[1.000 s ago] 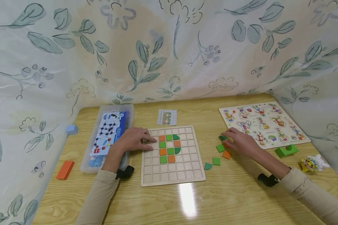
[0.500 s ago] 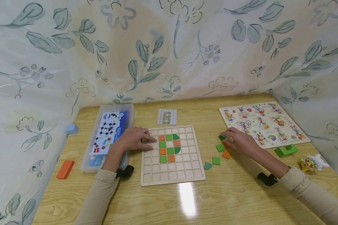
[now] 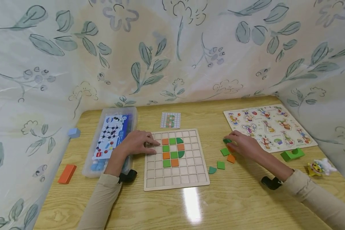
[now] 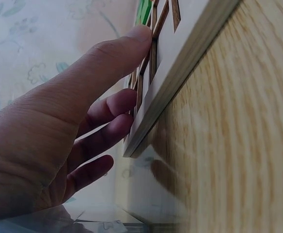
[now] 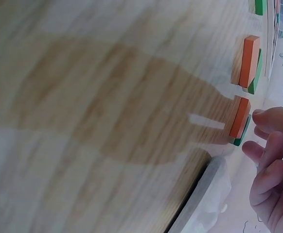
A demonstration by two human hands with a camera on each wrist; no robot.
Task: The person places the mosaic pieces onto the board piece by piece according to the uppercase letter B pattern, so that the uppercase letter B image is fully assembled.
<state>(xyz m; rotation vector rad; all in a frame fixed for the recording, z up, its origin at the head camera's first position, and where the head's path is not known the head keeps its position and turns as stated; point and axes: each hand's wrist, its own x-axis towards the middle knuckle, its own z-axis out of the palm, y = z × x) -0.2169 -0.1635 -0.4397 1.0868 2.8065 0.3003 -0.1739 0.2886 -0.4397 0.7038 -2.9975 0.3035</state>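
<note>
My left hand (image 3: 138,142) rests at the left edge of the wooden grid board (image 3: 189,179), thumb and fingers spread apart; in the left wrist view its thumb (image 4: 117,56) touches the board's face. Orange and green tiles (image 3: 166,155) fill several cells near the middle. To the right of the board, my right hand (image 3: 244,145) hovers over the loose tiles, fingers bent. Under its fingertips lie a dark green tile (image 3: 226,141) and an orange tile (image 5: 240,118), partly hidden in the head view. The right wrist view shows a gap between thumb and index finger, with no tile pinched.
More loose tiles (image 3: 221,165) lie close by. A small pattern card (image 3: 170,120) sits behind the board. On the left are a clear plastic box (image 3: 87,171), an orange block (image 3: 67,174) and a blue block (image 3: 73,132). A picture puzzle (image 3: 258,116), green block (image 3: 292,154) and toy figures (image 3: 319,166) stand right.
The right hand's fingers have shifted very slightly over the same tiles. The left hand, the board and the tiles stay where they were.
</note>
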